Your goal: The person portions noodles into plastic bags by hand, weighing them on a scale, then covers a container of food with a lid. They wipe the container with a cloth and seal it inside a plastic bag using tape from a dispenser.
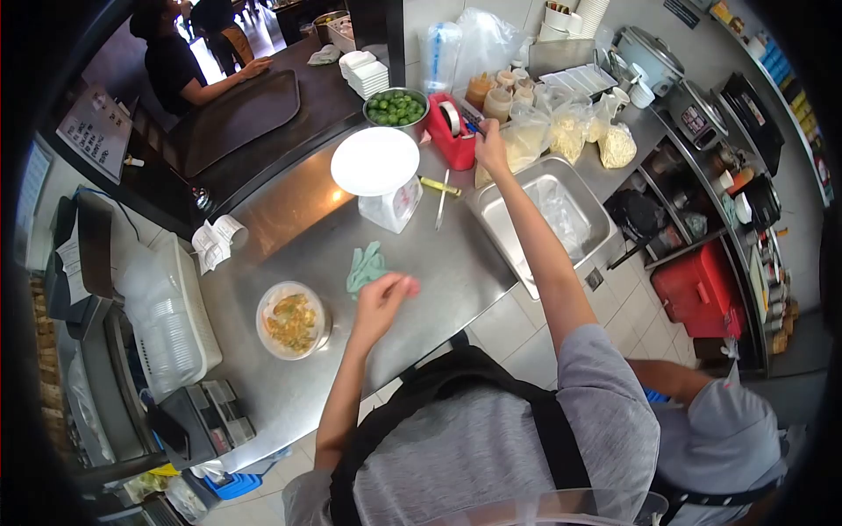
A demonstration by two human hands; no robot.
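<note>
Head view: your right hand (489,145) touches the red tape dispenser (452,133), its grip I cannot tell; your left hand (386,294), loosely curled and empty, hovers just beside the green cloth (365,266) on the table (438,267).

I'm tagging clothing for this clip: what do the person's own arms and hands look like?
Both arms are bare below the short sleeves of a grey T-shirt. The left hand and right hand are ungloved; no watch, ring or bracelet shows. Black apron straps run over the shoulders.
</note>
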